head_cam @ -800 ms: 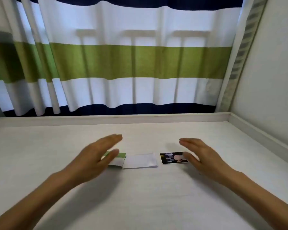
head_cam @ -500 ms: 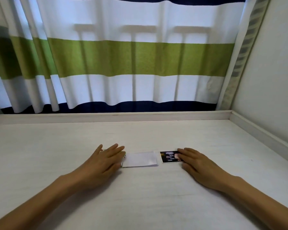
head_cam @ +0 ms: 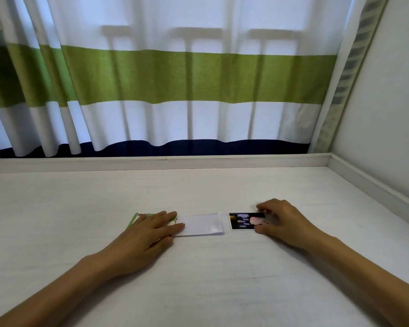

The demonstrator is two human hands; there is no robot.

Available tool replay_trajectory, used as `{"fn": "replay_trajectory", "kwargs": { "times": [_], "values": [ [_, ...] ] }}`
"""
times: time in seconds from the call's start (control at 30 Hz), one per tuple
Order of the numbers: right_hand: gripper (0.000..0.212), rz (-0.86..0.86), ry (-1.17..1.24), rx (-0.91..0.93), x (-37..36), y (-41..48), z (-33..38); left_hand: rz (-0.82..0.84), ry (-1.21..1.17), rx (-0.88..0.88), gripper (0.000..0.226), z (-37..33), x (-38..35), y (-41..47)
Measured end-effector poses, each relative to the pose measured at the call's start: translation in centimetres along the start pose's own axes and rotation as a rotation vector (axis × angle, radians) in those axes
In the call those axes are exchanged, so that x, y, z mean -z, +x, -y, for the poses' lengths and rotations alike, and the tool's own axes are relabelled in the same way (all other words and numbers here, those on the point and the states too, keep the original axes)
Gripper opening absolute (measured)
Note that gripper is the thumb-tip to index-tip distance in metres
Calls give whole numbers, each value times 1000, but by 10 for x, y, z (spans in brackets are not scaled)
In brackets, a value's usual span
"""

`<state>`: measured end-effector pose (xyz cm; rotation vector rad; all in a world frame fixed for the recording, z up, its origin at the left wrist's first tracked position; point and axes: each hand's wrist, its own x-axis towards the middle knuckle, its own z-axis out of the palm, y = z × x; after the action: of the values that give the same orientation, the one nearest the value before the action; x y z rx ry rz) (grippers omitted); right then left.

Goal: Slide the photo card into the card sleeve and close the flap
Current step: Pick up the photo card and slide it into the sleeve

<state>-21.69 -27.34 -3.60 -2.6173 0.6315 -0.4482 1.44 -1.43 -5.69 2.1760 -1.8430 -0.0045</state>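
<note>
the left hand (head_cam: pixel 144 234) lies flat, fingers spread, pressing the card sleeve (head_cam: pixel 200 224) onto the desk (head_cam: pixel 198 279). just beside it, the right hand (head_cam: pixel 281 223) pinches the photo card's (head_cam: pixel 242 221) right edge.

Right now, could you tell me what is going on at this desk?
A person is getting ready to put a photo card into a clear card sleeve. Both lie flat on the white desk, side by side with a small gap between them. The left hand rests flat on the sleeve's left end and on a green and white item there. The right hand has its fingertips curled onto the card's right edge. The card is not yet in the sleeve.
</note>
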Motion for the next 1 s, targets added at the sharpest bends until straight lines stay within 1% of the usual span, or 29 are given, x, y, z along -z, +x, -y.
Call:
{"fn": "replay_trajectory", "kwargs": {
  "times": [0.1,0.2,0.37,0.5,0.57,0.63,0.77,0.8,0.87,1.0],
  "values": [
    [59,51,18,-56,3,9,1,-28,-7,4,66,-1,-1,0],
    [61,127,-13,-111,5,17,3,-48,-32,9,65,-1,-3,-1],
    [57,199,-115,-234,11,22,5,-47,-49,25,65,0,-5,-1],
    [46,208,-104,-267,14,20,8,-56,-45,24,64,0,-6,-2],
    [44,180,-47,-261,14,19,8,-59,-50,25,65,-1,-6,-1],
    [38,115,50,-248,13,19,8,-62,-55,25,65,0,-7,-1],
    [16,-85,463,-250,11,21,14,-76,-66,24,63,0,-8,-1],
    [12,-124,533,-258,11,22,16,-78,-65,27,63,1,-9,-1],
    [10,-163,564,-259,8,23,20,-81,-63,36,63,1,-9,-1],
    [11,-192,557,-246,4,23,25,-89,-65,31,60,2,-10,0]
  ]
}}
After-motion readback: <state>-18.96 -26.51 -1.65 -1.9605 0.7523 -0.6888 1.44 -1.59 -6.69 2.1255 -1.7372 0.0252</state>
